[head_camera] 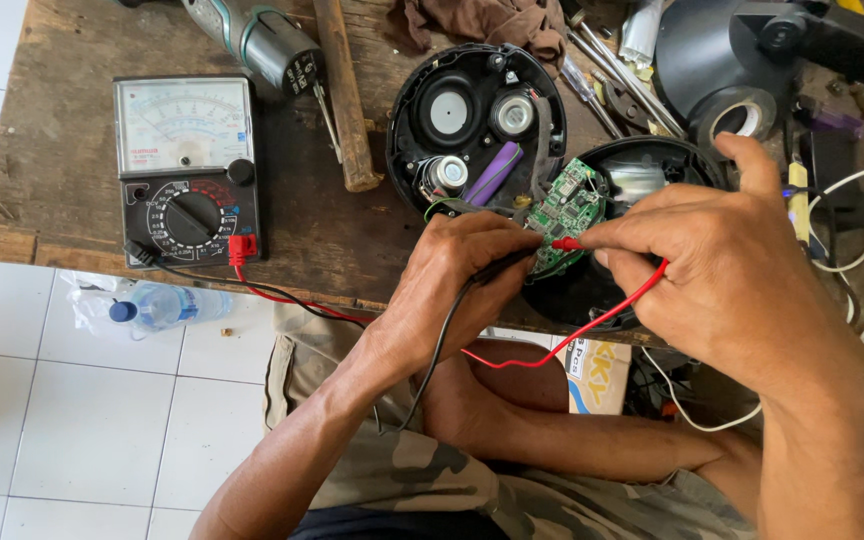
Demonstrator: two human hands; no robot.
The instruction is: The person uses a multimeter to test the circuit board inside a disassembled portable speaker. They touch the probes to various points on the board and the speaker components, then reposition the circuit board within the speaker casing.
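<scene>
**2 probes on a green circuit board**

The left hand (457, 285) is closed around a black probe (505, 263), its tip resting on the lower edge of the green circuit board (565, 211). The right hand (722, 270) pinches a red probe (565, 243) between thumb and fingers, its tip touching the same board just beside the black one.

The board sits tilted between 2 round black housing halves. The open half (475, 125) up and left of the board shows 2 round parts, a purple cylindrical cell and a small metal-faced part. The other half (642, 175), right of the board, lies partly under the right hand.

A red lead (582, 328) and a black lead (442, 345) run from the probes down over the tabletop (52, 180) edge and back up to an analog multimeter (188, 170), well left of the board. A hammer handle (345, 95) lies between meter and housing. A roll of black tape (737, 115) lies up and right of the board.
</scene>
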